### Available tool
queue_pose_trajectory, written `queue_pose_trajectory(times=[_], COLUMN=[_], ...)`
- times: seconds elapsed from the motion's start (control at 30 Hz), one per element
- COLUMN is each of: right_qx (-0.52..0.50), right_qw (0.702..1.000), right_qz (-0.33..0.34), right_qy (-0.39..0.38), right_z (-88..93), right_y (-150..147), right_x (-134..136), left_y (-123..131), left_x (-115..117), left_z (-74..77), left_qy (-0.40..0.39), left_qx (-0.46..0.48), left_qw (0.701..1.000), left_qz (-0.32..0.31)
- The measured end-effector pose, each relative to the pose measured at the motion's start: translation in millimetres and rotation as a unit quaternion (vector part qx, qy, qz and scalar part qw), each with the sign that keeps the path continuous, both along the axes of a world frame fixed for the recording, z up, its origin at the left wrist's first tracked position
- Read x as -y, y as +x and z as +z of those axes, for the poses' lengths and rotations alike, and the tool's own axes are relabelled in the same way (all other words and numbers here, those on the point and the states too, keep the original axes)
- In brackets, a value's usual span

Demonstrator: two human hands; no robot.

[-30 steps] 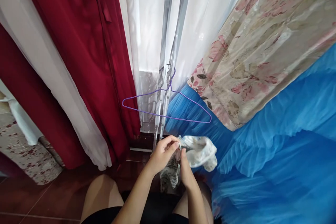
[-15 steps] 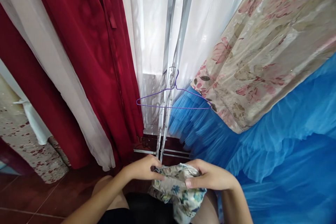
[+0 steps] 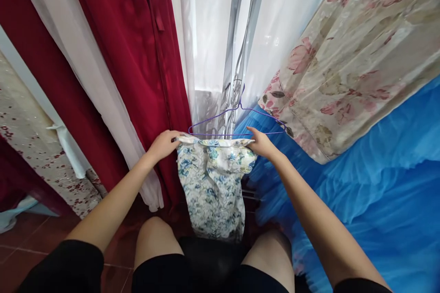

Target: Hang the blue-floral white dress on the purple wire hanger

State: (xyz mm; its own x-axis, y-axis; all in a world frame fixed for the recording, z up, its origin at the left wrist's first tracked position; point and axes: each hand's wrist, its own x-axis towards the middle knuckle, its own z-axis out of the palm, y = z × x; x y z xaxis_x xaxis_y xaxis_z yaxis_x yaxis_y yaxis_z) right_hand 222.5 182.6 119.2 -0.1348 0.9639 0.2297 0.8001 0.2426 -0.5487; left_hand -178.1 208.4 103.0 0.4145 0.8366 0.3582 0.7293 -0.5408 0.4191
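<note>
A white garment (image 3: 215, 187) with a blue, green and yellow floral print hangs spread out between my two hands. My left hand (image 3: 164, 144) pinches its top left corner, and my right hand (image 3: 263, 143) grips the top right corner, thumb and fingers closed on the cloth. Just above the garment's top edge is a purple wire hanger (image 3: 237, 133), hooked on a metal rack (image 3: 237, 50). The hanger's bottom bar runs close to my right fingers; whether they touch it I cannot tell.
Dark red cloth (image 3: 134, 64) and pale sheer fabric (image 3: 79, 55) hang on the left. To the right are a beige flower-patterned dress (image 3: 354, 73) and blue tulle (image 3: 371, 192). White fabric (image 3: 209, 27) hangs behind the rack. Red-brown tiles (image 3: 30, 233) cover the floor.
Both hands have risen from my lap and moved apart, up to the hanger. The garment, bunched before, now hangs unfolded and stretched along its top edge.
</note>
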Motion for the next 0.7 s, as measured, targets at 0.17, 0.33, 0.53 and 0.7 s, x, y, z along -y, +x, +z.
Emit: queue_pose_trajectory(times=[0.17,0.33,0.53,0.7], right_qx=[0.015,-0.005,-0.155,-0.166], right_qw=[0.999,1.0,0.97,0.955], right_qz=[-0.021,-0.001,-0.079,-0.13], right_qy=[0.019,0.029,0.17,0.211], right_z=[-15.8,-26.1,-33.8,-14.2], right_y=[-17,-25,12,58], right_x=[7,38,70,67], left_y=[32,90,112,111], left_x=[-17,-14,-8,-5], left_z=[30.5,42.1,41.7,44.5], left_qy=[0.11,0.132,0.147,0.14], left_qx=[0.028,0.097,0.123,0.109], left_qw=[0.993,0.984,0.98,0.982], left_qz=[0.012,-0.065,-0.053,-0.067])
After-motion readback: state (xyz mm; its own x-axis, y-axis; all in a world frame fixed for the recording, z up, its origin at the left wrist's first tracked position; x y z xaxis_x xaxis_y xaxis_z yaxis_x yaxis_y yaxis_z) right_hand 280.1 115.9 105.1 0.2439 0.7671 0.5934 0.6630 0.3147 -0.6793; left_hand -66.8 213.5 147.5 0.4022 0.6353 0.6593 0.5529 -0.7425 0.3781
